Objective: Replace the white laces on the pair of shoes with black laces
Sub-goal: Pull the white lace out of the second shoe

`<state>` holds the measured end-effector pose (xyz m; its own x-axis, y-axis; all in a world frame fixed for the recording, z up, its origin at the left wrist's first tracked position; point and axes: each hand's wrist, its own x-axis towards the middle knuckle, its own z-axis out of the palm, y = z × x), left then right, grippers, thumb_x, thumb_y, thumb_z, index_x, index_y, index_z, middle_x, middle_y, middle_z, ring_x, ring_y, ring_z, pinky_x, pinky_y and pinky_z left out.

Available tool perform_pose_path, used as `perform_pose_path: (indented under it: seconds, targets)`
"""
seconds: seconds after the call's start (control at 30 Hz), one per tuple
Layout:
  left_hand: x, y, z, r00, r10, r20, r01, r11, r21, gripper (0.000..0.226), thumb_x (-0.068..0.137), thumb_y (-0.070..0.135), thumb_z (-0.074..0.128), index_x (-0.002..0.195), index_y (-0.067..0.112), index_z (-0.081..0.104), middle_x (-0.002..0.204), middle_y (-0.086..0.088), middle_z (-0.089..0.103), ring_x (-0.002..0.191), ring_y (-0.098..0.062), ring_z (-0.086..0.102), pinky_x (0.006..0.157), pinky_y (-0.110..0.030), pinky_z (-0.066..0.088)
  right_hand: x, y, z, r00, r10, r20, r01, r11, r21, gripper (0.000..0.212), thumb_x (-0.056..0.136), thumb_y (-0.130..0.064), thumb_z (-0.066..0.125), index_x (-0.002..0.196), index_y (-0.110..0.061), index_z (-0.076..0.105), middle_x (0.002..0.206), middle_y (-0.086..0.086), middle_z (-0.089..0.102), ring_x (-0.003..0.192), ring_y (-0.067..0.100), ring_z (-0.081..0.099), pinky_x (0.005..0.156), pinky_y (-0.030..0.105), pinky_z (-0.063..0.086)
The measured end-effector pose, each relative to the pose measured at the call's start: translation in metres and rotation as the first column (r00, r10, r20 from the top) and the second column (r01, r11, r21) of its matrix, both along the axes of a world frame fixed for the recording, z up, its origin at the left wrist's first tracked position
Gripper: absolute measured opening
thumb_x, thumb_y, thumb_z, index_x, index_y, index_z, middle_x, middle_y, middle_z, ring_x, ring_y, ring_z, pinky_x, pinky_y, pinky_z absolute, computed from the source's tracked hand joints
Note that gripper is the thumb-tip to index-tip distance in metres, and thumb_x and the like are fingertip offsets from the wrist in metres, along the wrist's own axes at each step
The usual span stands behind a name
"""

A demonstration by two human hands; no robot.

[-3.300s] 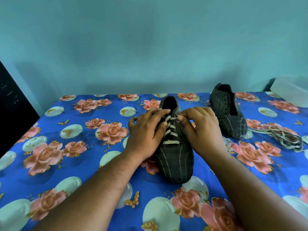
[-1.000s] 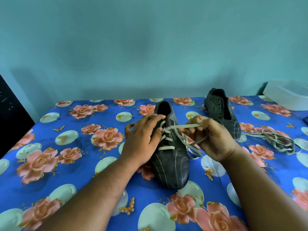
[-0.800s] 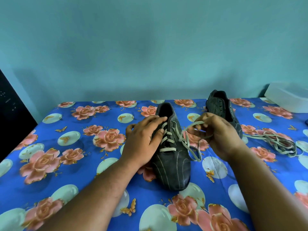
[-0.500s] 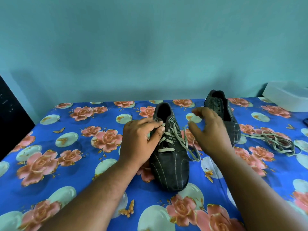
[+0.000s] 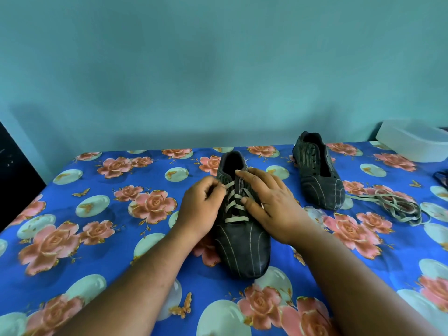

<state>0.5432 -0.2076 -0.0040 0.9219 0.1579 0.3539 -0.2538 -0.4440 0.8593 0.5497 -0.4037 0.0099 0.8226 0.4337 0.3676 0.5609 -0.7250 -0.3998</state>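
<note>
A dark shoe (image 5: 242, 241) lies in the middle of the table, toe toward me, with a white lace (image 5: 234, 207) crossing its eyelets. My left hand (image 5: 201, 209) sits at the shoe's left side and pinches the lace at an upper eyelet. My right hand (image 5: 269, 202) rests flat on the shoe's right side, fingers straight over the tongue. A second dark shoe (image 5: 317, 175) without laces stands at the back right. A loose white lace (image 5: 392, 207) lies in a heap to its right.
The table wears a blue floral cloth (image 5: 97, 214). A white plastic container (image 5: 414, 139) stands at the far right against the teal wall. A dark item (image 5: 441, 178) peeks in at the right edge. A black panel (image 5: 12, 170) borders the left.
My right hand let go of the pulled-out lace end and came back to lie on the shoe. My left hand curled and took hold of the lace at the left eyelets.
</note>
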Motion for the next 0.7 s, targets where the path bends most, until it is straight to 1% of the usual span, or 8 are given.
perform_pose_path:
  seconds: [0.07,0.13,0.27,0.37,0.47,0.57,0.63,0.7]
  targets:
    - [0.0013,0.0035,0.0022,0.996,0.003,-0.088,-0.01,0.997,-0.08,0.026,0.095,0.025,0.059,0.07,0.017,0.057,0.061,0.005,0.054,0.062,-0.011,0.048,0.063,-0.034,0.04,-0.0009,0.0012,-0.0003,1.0,-0.01,-0.002,0.01,1.0,-0.027,0.062,0.096,-0.064,0.033,0.155,-0.047,0.026,0.158,-0.008,0.033,0.145,0.019,0.029,0.118,0.044,0.029]
    - [0.0005,0.0067,0.001,0.997,0.008,-0.076,-0.012,0.998,-0.062,0.024,0.091,0.033,0.059,0.072,0.018,0.059,0.062,0.008,0.057,0.063,-0.013,0.053,0.065,-0.035,0.043,-0.0016,0.0015,0.0007,1.0,-0.018,-0.012,0.017,0.999,-0.049,0.063,0.098,-0.065,0.034,0.157,-0.048,0.019,0.163,-0.007,0.026,0.149,0.019,0.022,0.119,0.044,0.026]
    - [-0.0049,0.0039,-0.0018,0.986,-0.062,0.155,0.067,0.997,-0.024,0.026,0.093,0.048,0.059,0.098,0.024,0.068,0.092,0.013,0.068,0.087,-0.011,0.063,0.077,-0.026,0.05,-0.003,-0.0004,0.0035,0.999,0.001,-0.053,-0.005,0.998,-0.063,0.06,0.102,-0.062,0.035,0.156,-0.056,0.008,0.169,-0.008,0.013,0.153,0.015,0.011,0.12,0.042,0.021]
    - [-0.0023,0.0015,-0.001,0.961,-0.034,0.273,0.015,0.997,0.073,0.027,0.094,0.044,0.062,0.09,0.019,0.069,0.084,0.011,0.065,0.081,-0.012,0.061,0.073,-0.026,0.048,-0.0051,0.0006,0.0058,0.998,-0.002,-0.056,-0.001,0.999,-0.037,0.059,0.101,-0.06,0.038,0.156,-0.054,0.016,0.168,-0.008,0.017,0.152,0.014,0.014,0.118,0.039,0.022]
    - [0.0024,0.0045,-0.0028,0.951,0.002,0.31,-0.053,0.986,0.156,0.023,0.095,0.034,0.063,0.082,0.015,0.065,0.08,0.01,0.058,0.078,-0.009,0.057,0.07,-0.022,0.044,-0.0047,0.0013,0.0053,0.999,-0.005,-0.038,0.004,1.0,-0.013,0.06,0.1,-0.06,0.04,0.156,-0.051,0.021,0.165,-0.007,0.024,0.151,0.016,0.02,0.117,0.039,0.025]
    - [0.002,0.0079,-0.0018,0.961,0.127,0.247,-0.159,0.981,0.113,0.021,0.085,0.035,0.063,0.071,0.021,0.057,0.073,0.009,0.055,0.07,-0.01,0.054,0.063,-0.023,0.041,-0.003,0.0011,0.0034,0.999,-0.004,-0.033,0.004,1.0,0.013,0.059,0.1,-0.059,0.044,0.154,-0.05,0.026,0.162,-0.007,0.028,0.149,0.016,0.024,0.116,0.039,0.028]
    - [0.0009,0.0091,-0.0008,0.98,0.178,0.086,-0.184,0.98,0.074,0.024,0.078,0.039,0.06,0.062,0.021,0.053,0.06,0.006,0.053,0.058,-0.009,0.048,0.057,-0.029,0.038,-0.0029,0.0011,0.0026,0.999,-0.007,-0.037,0.008,1.0,0.023,0.058,0.099,-0.059,0.046,0.154,-0.049,0.028,0.161,-0.009,0.029,0.147,0.015,0.025,0.113,0.036,0.027]
    - [0.0003,0.0108,-0.0011,0.99,0.125,-0.061,-0.124,0.992,0.016,0.028,0.082,0.035,0.061,0.061,0.017,0.054,0.055,0.005,0.053,0.054,-0.007,0.046,0.058,-0.031,0.036,-0.0036,0.0015,0.0025,0.999,-0.006,-0.037,0.007,1.0,0.028,0.058,0.099,-0.058,0.048,0.153,-0.049,0.029,0.16,-0.011,0.029,0.146,0.013,0.025,0.11,0.032,0.026]
